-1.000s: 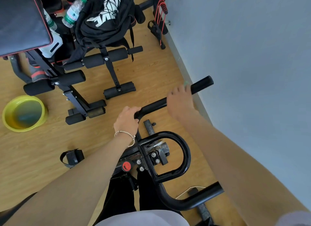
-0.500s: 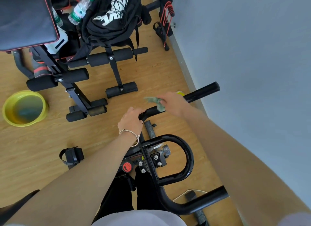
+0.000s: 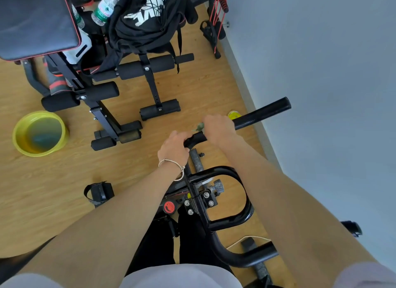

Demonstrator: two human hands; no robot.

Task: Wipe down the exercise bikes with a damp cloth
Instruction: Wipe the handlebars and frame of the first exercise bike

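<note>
The left hand is curled round the bend of the exercise bike's handlebar. Just beside it, the right hand wraps the bar over the cloth, of which only a greenish scrap shows at the hand's edge. With so little cloth showing, a stroke toward the bar's end could drag bare palm instead of cloth, or let the wad slip out. Toward the bend, the left hand blocks the stroke. A yellow basin of water sits well apart on the floor, beyond a weight bench carrying a black backpack. The wall runs along the right.
</note>
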